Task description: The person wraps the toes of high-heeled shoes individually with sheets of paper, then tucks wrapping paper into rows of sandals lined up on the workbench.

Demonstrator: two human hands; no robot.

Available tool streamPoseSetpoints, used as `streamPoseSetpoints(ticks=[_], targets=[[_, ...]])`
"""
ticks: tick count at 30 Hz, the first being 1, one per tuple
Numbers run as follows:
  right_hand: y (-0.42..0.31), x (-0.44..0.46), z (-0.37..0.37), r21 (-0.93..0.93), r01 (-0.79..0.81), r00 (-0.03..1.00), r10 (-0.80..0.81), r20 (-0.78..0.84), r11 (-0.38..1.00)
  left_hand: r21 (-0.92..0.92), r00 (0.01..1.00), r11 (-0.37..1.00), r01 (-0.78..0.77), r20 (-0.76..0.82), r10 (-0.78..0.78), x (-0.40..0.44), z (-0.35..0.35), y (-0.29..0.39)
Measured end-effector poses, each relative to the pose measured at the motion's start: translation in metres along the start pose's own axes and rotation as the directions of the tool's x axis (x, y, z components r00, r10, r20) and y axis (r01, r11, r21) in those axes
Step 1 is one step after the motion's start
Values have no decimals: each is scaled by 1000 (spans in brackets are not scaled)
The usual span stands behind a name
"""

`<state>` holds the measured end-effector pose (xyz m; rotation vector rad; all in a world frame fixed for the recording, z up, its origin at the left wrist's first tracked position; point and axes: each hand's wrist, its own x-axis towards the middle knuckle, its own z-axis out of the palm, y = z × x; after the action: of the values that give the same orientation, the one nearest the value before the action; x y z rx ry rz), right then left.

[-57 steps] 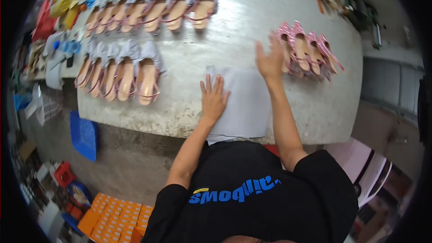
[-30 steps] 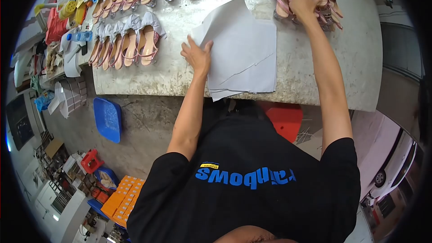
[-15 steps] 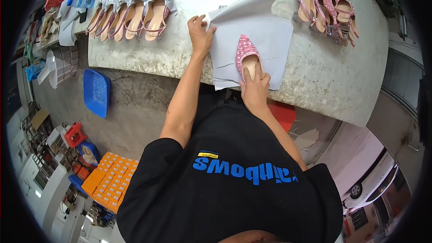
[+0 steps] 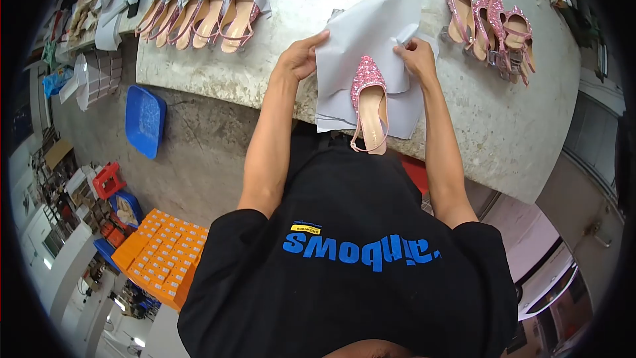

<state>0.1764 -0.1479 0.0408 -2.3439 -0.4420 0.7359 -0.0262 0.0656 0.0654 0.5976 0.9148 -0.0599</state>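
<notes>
A pink glittery slingback shoe (image 4: 369, 79) lies on a stack of white paper sheets (image 4: 331, 109), its pointed toe away from me and its heel end at the table's front edge. Behind the toe, the top paper sheet (image 4: 371, 20) is lifted and bowed. My left hand (image 4: 299, 57) is closed on the sheet's left edge, fingertips pinching it. On the opposite side, my right hand (image 4: 417, 58) pinches the sheet's right edge, where the paper creases. Neither hand touches the shoe.
Several pink shoes with paper-stuffed toes (image 4: 212, 13) stand in a row at the table's left. More glittery slingbacks (image 4: 490, 23) cluster at the right. A blue tray (image 4: 145, 121) and stacked orange boxes (image 4: 161, 255) are off the table, to the left.
My right hand has let go of the shoe and moved up to the paper's right edge. The sheet has risen behind the toe, and the shoe's insole and strap now show.
</notes>
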Motion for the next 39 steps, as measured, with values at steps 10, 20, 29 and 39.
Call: streamPoseSetpoints(ticks=[10, 20, 29, 39], targets=[[-40, -15, -39, 288, -1, 861, -145, 487, 958, -111, 981, 993, -29, 186, 49, -14, -34, -6], [-31, 18, 16, -30, 164, 977, -158, 140, 986, 520, 995, 854, 27, -100, 30, -16, 5, 19], [-23, 32, -22, 269, -165, 776, -44, 629, 949, 439, 968, 898, 4, -228, 107, 0, -12, 1], [-59, -148, -45, -300, 261, 785, -21, 619, 917, 612, 551, 54, -789, 665, 504, -35, 38, -125]])
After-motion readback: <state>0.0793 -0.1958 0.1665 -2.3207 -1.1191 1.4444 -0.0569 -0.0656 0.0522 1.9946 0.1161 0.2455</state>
